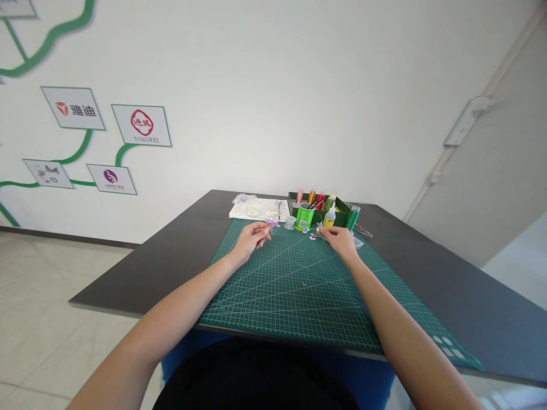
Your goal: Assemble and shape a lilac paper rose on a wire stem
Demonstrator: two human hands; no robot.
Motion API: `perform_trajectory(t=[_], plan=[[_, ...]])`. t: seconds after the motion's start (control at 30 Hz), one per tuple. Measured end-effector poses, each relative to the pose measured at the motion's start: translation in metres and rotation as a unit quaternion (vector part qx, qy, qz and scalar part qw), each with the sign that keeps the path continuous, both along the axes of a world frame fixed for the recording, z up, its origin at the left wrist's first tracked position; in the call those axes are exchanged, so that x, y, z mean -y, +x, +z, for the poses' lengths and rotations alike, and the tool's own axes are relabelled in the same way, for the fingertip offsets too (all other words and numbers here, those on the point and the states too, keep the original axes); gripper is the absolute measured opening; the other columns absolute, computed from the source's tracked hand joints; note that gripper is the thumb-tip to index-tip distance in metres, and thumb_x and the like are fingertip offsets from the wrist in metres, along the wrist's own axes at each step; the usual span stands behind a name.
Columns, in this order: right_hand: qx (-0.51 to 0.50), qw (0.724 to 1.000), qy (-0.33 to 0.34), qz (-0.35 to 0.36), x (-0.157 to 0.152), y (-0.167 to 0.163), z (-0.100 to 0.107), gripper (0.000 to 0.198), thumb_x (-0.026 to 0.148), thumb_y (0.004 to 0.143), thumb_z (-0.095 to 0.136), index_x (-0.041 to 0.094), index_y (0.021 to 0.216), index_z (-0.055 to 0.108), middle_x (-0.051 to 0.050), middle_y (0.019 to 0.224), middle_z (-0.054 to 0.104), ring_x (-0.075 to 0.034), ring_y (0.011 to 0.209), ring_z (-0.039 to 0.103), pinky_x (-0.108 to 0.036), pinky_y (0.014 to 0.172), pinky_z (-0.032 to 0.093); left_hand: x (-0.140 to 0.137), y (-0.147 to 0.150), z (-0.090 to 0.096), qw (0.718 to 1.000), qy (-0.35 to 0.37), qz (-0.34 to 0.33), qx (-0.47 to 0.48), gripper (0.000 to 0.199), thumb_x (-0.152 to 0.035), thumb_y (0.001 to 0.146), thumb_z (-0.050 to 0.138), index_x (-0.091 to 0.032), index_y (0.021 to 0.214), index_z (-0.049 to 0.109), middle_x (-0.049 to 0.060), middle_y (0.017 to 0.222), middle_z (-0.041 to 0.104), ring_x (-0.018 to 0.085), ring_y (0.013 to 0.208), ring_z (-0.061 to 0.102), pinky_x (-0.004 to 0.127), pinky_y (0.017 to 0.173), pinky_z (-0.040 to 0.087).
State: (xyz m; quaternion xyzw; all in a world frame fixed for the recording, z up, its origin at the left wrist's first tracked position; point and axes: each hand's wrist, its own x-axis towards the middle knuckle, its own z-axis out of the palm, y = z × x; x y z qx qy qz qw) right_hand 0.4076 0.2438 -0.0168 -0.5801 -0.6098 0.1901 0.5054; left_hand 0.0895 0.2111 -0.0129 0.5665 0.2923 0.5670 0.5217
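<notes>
My left hand point(251, 239) is closed in a pinch on a small purple flower point(272, 222), held up over the far part of the green cutting mat point(294, 285). To the right, my right hand point(341, 239) reaches to the mat's far side with its fingertips together. Whatever lies between those fingertips is too small to name. Beside them are tiny pale and bluish pieces point(313, 237). A yellow glue bottle point(329, 219) with a clear nozzle stands just behind the right fingers. Between the hands sits a small clear round container point(289, 222).
A green can point(304, 217) holding tools stands before a dark green box point(342, 218) of thread spools and bottles. White papers point(258, 209) lie at the back left. A green spool point(353, 217) and metal scissors or pliers point(363, 230) are at the right. A white wall rises behind the dark table point(179, 256).
</notes>
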Motion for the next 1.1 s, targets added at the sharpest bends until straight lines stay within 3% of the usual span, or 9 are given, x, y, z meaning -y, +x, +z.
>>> perform_trajectory(t=[0.13,0.27,0.4,0.6,0.77,0.83,0.9,1.0,1.1], plan=[[0.033,0.999,0.015,0.015,0.005,-0.006,0.004,0.023,0.041,0.071,0.084,0.022,0.084,0.084,-0.009,0.086,0.083,-0.031,0.089,0.075,-0.040,0.081,0.055,-0.001,0.000,-0.001,1.000,-0.001,0.003,-0.004,0.039,-0.045,0.072,0.088,-0.014,0.087,0.070,0.000,0.067,0.069,0.005,0.044,0.043,0.020,0.043,0.024],[0.038,0.999,0.017,0.017,0.010,-0.012,0.007,0.032,0.049,0.081,0.076,0.020,0.068,0.079,-0.012,0.075,0.080,-0.031,0.079,0.073,-0.042,0.078,0.054,-0.002,0.000,-0.002,1.000,0.001,0.002,-0.007,0.039,-0.045,0.073,0.088,-0.014,0.088,0.071,0.000,0.067,0.069,0.005,0.044,0.043,0.020,0.043,0.024],[0.013,0.999,0.026,0.043,0.014,-0.022,0.009,0.034,0.052,0.083,0.075,0.018,0.083,0.081,-0.012,0.079,0.080,-0.029,0.077,0.072,-0.040,0.074,0.055,-0.001,0.000,-0.003,1.000,0.002,-0.003,-0.012,0.040,-0.046,0.073,0.089,-0.014,0.089,0.071,0.000,0.067,0.069,0.005,0.044,0.043,0.020,0.043,0.025],[-0.032,0.984,-0.004,0.174,0.029,-0.055,0.010,0.044,0.050,0.084,0.077,0.016,0.112,0.079,-0.016,0.109,0.080,-0.023,0.077,0.069,-0.027,0.048,0.048,0.002,0.004,-0.004,1.000,0.002,-0.013,-0.024,0.042,-0.049,0.074,0.088,-0.014,0.090,0.070,0.000,0.068,0.069,0.005,0.045,0.044,0.020,0.044,0.028],[-0.061,0.939,-0.091,0.325,0.050,-0.088,0.003,0.068,0.048,0.086,0.077,0.021,0.147,0.061,-0.019,0.143,0.069,-0.016,0.064,0.070,-0.022,0.037,0.041,0.006,0.007,-0.004,0.999,0.008,-0.017,-0.042,0.045,-0.053,0.074,0.087,-0.014,0.090,0.070,0.000,0.068,0.068,0.006,0.046,0.045,0.021,0.045,0.030],[-0.071,0.921,-0.120,0.364,0.056,-0.098,0.000,0.074,0.051,0.087,0.076,0.020,0.151,0.056,-0.020,0.130,0.075,-0.016,0.062,0.071,-0.023,0.038,0.043,0.007,0.007,-0.004,0.998,0.013,-0.016,-0.052,0.044,-0.053,0.075,0.086,-0.014,0.090,0.070,0.000,0.068,0.069,0.006,0.046,0.046,0.021,0.046,0.032],[-0.078,0.910,-0.136,0.383,0.058,-0.103,-0.003,0.073,0.054,0.089,0.074,0.015,0.148,0.059,-0.013,0.096,0.081,-0.015,0.055,0.066,-0.024,0.042,0.045,0.006,0.007,-0.005,0.998,0.016,-0.012,-0.062,0.043,-0.052,0.076,0.085,-0.014,0.091,0.071,0.000,0.068,0.069,0.006,0.046,0.046,0.021,0.046,0.033],[-0.084,0.912,-0.134,0.378,0.058,-0.104,-0.002,0.063,0.058,0.090,0.071,0.009,0.129,0.071,0.006,0.049,0.055,-0.010,0.040,0.044,-0.022,0.043,0.036,0.002,0.008,-0.008,0.997,0.019,-0.002,-0.076,0.043,-0.052,0.076,0.084,-0.014,0.090,0.070,0.000,0.067,0.069,0.007,0.045,0.046,0.021,0.046,0.034],[-0.082,0.921,-0.119,0.362,0.056,-0.099,0.002,0.059,0.061,0.089,0.068,0.008,0.116,0.076,0.012,0.041,0.037,-0.007,0.039,0.028,-0.022,0.043,0.025,-0.001,0.008,-0.011,0.995,0.023,0.008,-0.092,0.040,-0.051,0.078,0.083,-0.014,0.089,0.069,0.000,0.066,0.069,0.007,0.046,0.048,0.022,0.048,0.036]])
